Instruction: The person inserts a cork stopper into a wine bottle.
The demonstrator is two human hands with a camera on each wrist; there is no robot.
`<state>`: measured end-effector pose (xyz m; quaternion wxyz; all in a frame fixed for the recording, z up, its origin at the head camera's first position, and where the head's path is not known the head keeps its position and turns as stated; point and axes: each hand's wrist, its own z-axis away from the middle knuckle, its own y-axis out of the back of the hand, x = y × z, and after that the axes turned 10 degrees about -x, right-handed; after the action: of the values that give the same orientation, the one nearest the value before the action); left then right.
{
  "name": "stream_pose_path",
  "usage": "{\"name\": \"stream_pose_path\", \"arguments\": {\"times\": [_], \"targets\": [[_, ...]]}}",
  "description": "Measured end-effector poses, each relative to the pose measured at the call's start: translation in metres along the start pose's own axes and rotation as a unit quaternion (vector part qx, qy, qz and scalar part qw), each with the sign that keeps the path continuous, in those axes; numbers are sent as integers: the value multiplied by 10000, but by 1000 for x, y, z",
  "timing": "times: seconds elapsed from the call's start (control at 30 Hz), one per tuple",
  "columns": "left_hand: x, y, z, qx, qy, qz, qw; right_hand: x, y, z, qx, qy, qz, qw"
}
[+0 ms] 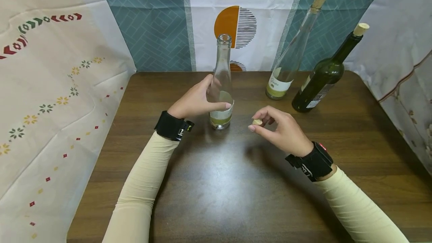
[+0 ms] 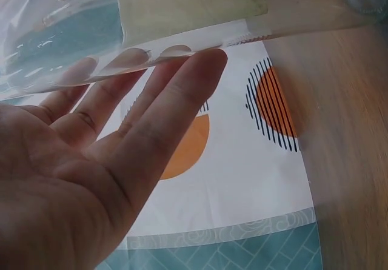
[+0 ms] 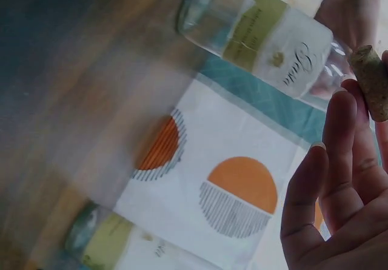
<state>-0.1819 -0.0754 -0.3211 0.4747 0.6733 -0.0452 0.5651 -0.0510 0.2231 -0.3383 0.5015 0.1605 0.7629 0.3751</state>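
Observation:
A clear glass bottle point(image 1: 222, 57) with a pale label stands uncorked on the table, its mouth bare. My left hand point(image 1: 195, 98) holds it around the body, the thumb across the label and the fingers on the far side. In the left wrist view the fingertips point(image 2: 209, 67) meet the glass point(image 2: 291, 15). To the right of this bottle, my right hand point(image 1: 283, 132) pinches a small cork point(image 1: 257, 122) between thumb and fingers above the table. The right wrist view shows the cork point(image 3: 371, 82) in front of the labelled bottle point(image 3: 260, 39).
Behind my right hand stand a corked clear bottle point(image 1: 287, 59) and a corked dark green wine bottle point(image 1: 320, 76). The brown wooden table point(image 1: 216, 198) ends at a patterned cloth backdrop point(image 1: 158, 29). Another patterned cloth point(image 1: 60, 123) hangs on the left.

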Motion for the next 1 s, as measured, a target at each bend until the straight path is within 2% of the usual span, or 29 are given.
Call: {"name": "stream_pose_path", "arguments": {"times": [0.23,0.63,1.0], "targets": [[1,0,1,9,-91,47,9999,-11,16,-16,240,153,-98,9995],[2,-1,2,54,-144,17,9999,-33,61,-42,722,535,107,9959],[3,-4,-1,-21,-223,2,9997,-50,77,-65,941,543,35,9941]]}}
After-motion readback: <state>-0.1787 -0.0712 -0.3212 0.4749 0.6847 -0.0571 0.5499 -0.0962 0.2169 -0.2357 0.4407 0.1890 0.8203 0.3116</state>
